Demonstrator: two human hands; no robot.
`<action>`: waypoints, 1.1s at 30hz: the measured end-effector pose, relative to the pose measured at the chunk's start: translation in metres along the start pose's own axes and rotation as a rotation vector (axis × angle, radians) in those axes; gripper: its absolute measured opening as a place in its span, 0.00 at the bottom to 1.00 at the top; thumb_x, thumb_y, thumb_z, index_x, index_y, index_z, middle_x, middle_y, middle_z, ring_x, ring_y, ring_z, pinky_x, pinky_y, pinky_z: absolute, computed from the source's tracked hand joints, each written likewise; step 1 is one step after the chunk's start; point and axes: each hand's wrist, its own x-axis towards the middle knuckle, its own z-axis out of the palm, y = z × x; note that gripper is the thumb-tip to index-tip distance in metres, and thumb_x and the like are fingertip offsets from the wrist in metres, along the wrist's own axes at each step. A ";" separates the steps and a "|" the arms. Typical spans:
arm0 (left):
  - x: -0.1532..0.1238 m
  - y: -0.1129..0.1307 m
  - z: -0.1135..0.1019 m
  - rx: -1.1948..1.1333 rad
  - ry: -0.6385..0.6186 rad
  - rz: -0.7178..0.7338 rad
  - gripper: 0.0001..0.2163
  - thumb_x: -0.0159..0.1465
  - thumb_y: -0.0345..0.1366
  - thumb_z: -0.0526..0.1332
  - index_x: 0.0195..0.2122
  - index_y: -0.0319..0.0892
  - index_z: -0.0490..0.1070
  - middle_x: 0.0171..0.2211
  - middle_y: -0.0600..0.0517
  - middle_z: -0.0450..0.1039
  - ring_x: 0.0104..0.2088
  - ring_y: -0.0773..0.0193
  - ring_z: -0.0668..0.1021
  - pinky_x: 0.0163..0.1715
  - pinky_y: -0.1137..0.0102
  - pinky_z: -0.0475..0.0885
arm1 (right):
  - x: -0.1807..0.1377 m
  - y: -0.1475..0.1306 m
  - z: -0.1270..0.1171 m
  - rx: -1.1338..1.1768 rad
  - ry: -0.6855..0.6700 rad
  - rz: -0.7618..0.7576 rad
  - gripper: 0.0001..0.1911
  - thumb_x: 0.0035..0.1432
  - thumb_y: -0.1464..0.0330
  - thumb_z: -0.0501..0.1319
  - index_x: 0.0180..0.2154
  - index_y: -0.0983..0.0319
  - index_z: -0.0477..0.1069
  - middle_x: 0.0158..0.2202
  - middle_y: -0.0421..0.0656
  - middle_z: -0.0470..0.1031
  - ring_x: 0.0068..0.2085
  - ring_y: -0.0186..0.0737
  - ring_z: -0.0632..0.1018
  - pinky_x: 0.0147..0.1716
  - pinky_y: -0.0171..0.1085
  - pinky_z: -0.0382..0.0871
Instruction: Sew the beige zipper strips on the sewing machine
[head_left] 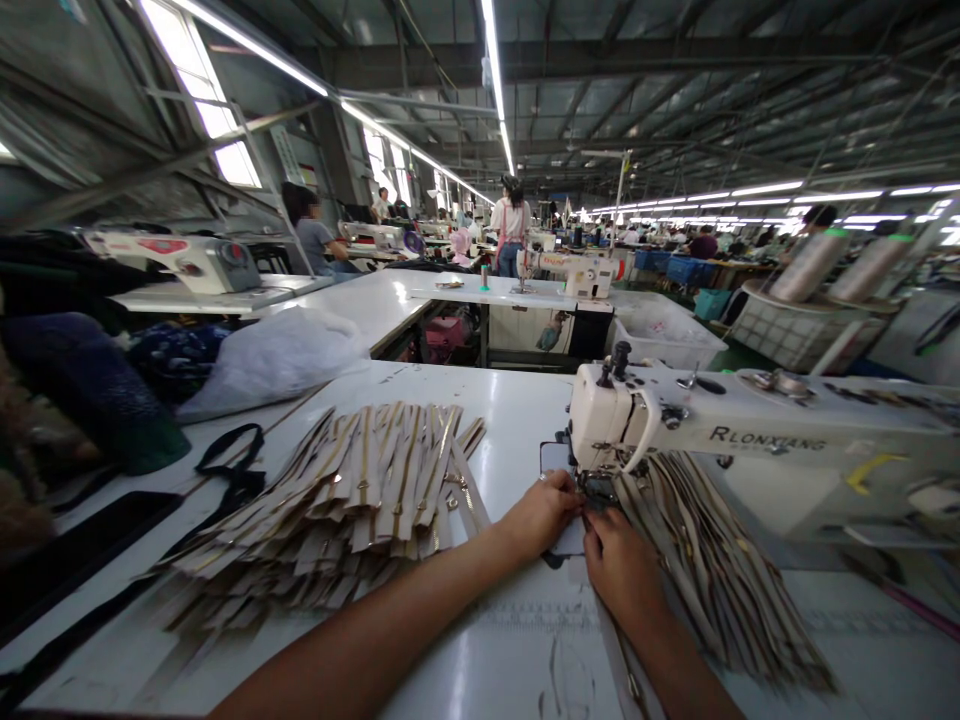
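Both my hands rest at the needle of a white sewing machine (pixel 750 425). My left hand (pixel 541 512) has its fingers curled against the presser foot, pressing a beige zipper strip (pixel 604 498) there. My right hand (pixel 621 565) is closed in a pinch on the same strip just below the needle. A heap of beige zipper strips with metal teeth (pixel 360 495) lies to the left of my left forearm. A second bundle of the strips (pixel 712 570) fans out to the right of my right hand, under the machine arm.
A black strap and a dark tray (pixel 225 465) lie at the table's left. A white plastic bag (pixel 274 360) and dark fabric sit behind them. Further tables carry more sewing machines (pixel 577 272); people stand and sit in the aisle. Thread cones (pixel 814 262) stand at the right.
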 end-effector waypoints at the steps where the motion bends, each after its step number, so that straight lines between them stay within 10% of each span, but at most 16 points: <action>1: 0.000 0.002 -0.002 0.016 -0.008 0.012 0.12 0.68 0.33 0.55 0.42 0.40 0.78 0.39 0.47 0.70 0.40 0.60 0.71 0.44 0.68 0.68 | 0.000 0.000 0.000 -0.001 0.002 0.001 0.19 0.61 0.73 0.50 0.47 0.62 0.75 0.39 0.49 0.78 0.39 0.43 0.79 0.37 0.37 0.70; 33: -0.006 0.009 -0.010 0.083 0.001 0.040 0.11 0.69 0.35 0.55 0.45 0.43 0.77 0.41 0.46 0.74 0.45 0.58 0.74 0.47 0.67 0.69 | 0.001 -0.004 -0.003 -0.036 -0.001 0.045 0.19 0.62 0.72 0.50 0.50 0.63 0.74 0.40 0.49 0.78 0.40 0.44 0.79 0.37 0.37 0.69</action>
